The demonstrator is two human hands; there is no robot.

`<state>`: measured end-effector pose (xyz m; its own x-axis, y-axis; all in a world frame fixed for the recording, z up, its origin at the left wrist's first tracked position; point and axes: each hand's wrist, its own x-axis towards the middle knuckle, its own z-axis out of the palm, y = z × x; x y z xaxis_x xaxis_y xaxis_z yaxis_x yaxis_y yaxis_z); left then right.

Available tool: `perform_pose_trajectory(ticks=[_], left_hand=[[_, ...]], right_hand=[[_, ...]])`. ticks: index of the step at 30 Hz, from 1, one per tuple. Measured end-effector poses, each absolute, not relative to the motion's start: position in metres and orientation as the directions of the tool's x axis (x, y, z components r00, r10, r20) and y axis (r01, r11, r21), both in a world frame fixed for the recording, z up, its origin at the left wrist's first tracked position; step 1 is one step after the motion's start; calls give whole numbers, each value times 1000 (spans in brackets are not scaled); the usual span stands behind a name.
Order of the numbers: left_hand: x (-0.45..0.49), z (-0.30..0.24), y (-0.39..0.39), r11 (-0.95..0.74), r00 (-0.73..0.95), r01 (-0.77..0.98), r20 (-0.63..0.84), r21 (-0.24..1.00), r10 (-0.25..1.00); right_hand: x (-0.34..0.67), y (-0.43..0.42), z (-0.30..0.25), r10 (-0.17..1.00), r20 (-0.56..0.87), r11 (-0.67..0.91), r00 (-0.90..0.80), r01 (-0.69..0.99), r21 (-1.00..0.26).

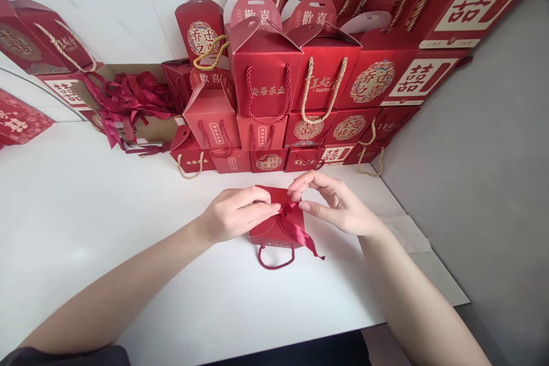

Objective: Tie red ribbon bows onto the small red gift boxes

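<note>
A small red gift box (270, 234) stands on the white table, with a twisted dark red cord handle (277, 267) hanging at its near side. A shiny red ribbon (302, 235) is gathered at the box's top, and one tail trails over the right side. My left hand (238, 214) comes from the left, its thumb and fingertips closed on the ribbon at the gathered spot. At the right of the box is my right hand (332, 200), thumb and fingers curved but apart, close beside the ribbon. The fingers partly cover the knot area.
Stacked red gift boxes (266, 83) with rope handles line the back of the table (107, 229). An open cardboard box (150, 128) full of red ribbons (137, 94) stands at the back left. A grey wall (484, 154) bounds the right side.
</note>
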<state>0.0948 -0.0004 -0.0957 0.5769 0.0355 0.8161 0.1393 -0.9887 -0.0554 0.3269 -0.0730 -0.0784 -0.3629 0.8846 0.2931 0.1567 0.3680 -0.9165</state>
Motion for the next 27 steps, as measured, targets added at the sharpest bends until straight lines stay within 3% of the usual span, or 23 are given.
perform_pose_trajectory(ticks=[11, 17, 22, 24, 27], left_hand=[[97, -93, -2, -991, 574, 121, 819, -62, 18], [97, -92, -2, -990, 588, 124, 809, -61, 24], [94, -97, 0, -992, 593, 107, 805, -66, 10], [94, -98, 1, -992, 591, 100, 806, -79, -5], [94, -94, -1, -990, 598, 100, 801, -104, -24]], right_hand=[[321, -75, -79, 889, 306, 416, -342, 318, -852], [323, -73, -81, 903, 275, 346, -330, 182, -920], [347, -67, -84, 959, 252, 267, -132, 108, -958], [361, -66, -82, 962, 273, 269, -9, 190, -944], [372, -67, -77, 947, 318, 260, 47, 469, -844]])
